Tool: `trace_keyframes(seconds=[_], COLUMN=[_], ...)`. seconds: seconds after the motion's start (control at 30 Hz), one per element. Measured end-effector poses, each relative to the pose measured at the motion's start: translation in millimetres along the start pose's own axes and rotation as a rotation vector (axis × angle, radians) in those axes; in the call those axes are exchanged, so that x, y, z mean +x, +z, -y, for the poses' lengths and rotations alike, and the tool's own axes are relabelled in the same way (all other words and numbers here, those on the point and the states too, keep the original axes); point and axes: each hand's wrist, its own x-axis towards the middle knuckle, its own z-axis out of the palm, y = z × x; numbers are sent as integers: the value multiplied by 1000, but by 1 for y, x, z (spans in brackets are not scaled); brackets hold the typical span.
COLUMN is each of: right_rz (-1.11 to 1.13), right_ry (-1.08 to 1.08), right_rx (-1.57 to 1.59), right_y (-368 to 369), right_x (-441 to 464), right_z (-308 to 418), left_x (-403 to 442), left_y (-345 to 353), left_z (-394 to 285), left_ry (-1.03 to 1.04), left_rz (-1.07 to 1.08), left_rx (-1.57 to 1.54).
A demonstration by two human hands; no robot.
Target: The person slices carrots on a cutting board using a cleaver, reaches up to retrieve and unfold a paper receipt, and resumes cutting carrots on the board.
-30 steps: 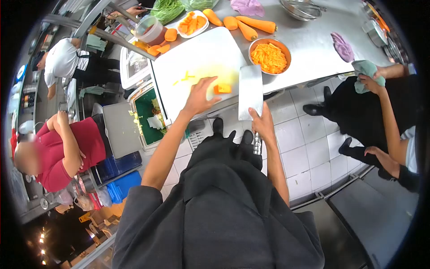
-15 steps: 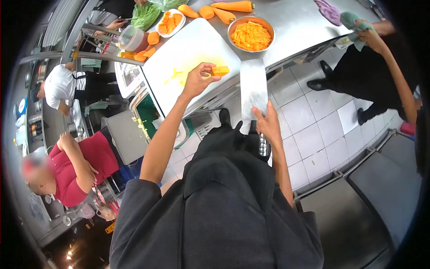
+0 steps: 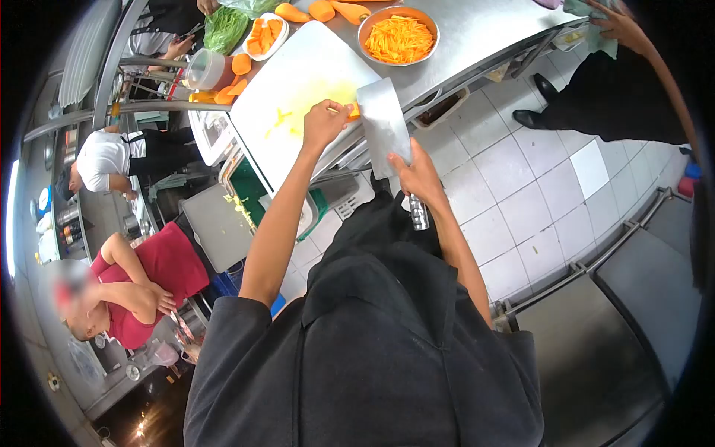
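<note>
A small block of carrot (image 3: 354, 112) lies on the white cutting board (image 3: 298, 67), close to the edge nearest the person. What shows of it is a bright, smooth orange end with straight cut sides. The left hand (image 3: 325, 125) is above the board with its fingers curled together and pinching the block from the left; they cover much of it, so its full length cannot be told.

The right hand (image 3: 414, 173) holds a cleaver (image 3: 383, 115) whose blade stands over the board's right corner, while its ridged metal handle reaches out past the near edge. The blade is broad, silvery and nearly rectangular, with a dull sheen. The right thumb is pressed on the blade beside the handle; the other fingers are mostly hidden, and how they close cannot be told. Whether the blade touches the block is hard to make out.

Thin yellow-orange scraps (image 3: 281, 119) lie on the left part of the board, too blurred to count. Beyond the board's right side sits a metal bowl (image 3: 436, 46) of shredded carrot (image 3: 398, 41). Past the board's far end are a white dish (image 3: 277, 49) of carrot chunks (image 3: 262, 34) and whole carrots (image 3: 350, 12), some cut off by the picture's top edge.
</note>
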Motion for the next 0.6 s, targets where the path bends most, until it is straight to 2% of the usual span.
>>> trace_keyframes(seconds=[0.13,0.6], right_rz=[51,115], right_ry=[36,57], right_rx=[6,-38], right_y=[-1,-12], right_x=[3,7], right_z=[4,22], left_x=[3,13], left_y=[-1,-8], left_z=[-8,-14], left_ry=[-123,-132], left_rz=[79,168], left_rx=[-87,-57])
